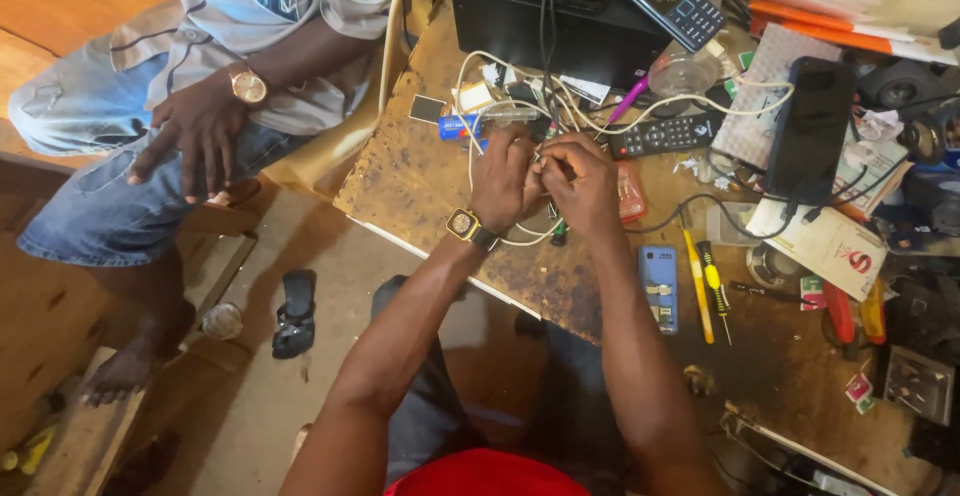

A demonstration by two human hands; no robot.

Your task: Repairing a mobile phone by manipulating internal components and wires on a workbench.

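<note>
Both hands together over the middle of the worn brown desk (420, 181), fingertips meeting. Left hand (505, 181) and right hand (582, 184) pinched on a thin white cable (520, 239), held between them just above the desk top; a loop of the same cable hanging down below the left wrist. What exactly sits between the fingertips: too small to tell. Square wristwatch (464, 225) on the left wrist.

Just behind the hands, a tangle of white cables (560, 96) and a black remote control (668, 134). Right of the right hand, touching distance, a small red translucent piece (630, 194). Nearer to the desk edge, a blue opened phone (658, 288), then a yellow screwdriver (697, 286) and a second screwdriver with yellow and black handle (712, 281), lying side by side. Further right, a black phone (812, 126) leaning over papers. At the back, a black box (560, 31) with a desk telephone (672, 1) on it.

On the left, well apart from the desk work, another person seated in jeans, one hand (195, 131) resting on the thigh, gold watch (247, 84) on that wrist. Black sandal (294, 313) on the floor.
</note>
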